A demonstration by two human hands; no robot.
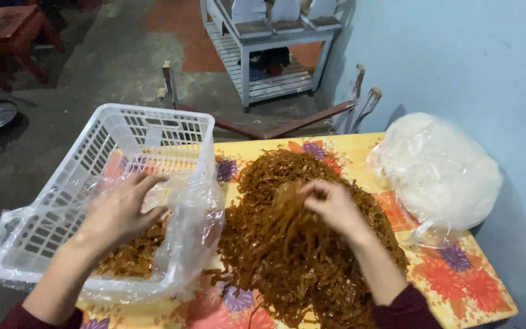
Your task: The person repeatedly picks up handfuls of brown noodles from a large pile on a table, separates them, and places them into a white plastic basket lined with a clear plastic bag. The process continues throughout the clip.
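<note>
where floral tablecloth ends, grey concrete floor

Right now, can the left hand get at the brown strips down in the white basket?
Probably yes. The left hand already rests on the open clear bag lining the white basket, just above the brown strips, with nothing covering them.
</note>
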